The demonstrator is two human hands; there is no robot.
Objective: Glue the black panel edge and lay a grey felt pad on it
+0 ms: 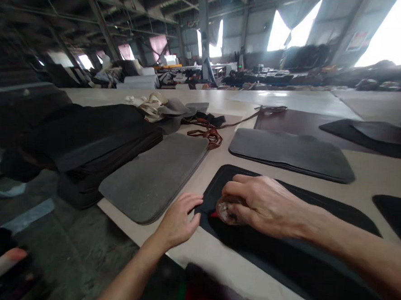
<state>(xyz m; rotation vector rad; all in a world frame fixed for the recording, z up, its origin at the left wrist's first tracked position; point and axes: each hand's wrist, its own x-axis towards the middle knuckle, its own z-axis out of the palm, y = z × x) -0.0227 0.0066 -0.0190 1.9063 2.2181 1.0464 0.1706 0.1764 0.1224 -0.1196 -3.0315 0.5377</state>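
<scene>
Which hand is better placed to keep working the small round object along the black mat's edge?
The right hand: it already grips the round object on the black mat. The left hand lies flat at the mat's corner, seemingly pinning it.

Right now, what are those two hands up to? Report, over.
Left hand flat on black mat edge. Right hand closed on small roundish object, pressed to mat. Nothing between them.

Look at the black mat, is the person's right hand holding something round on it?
Yes, the right hand is closed over a small round, see-through thing pressed on the black mat, beside the left hand.
</scene>
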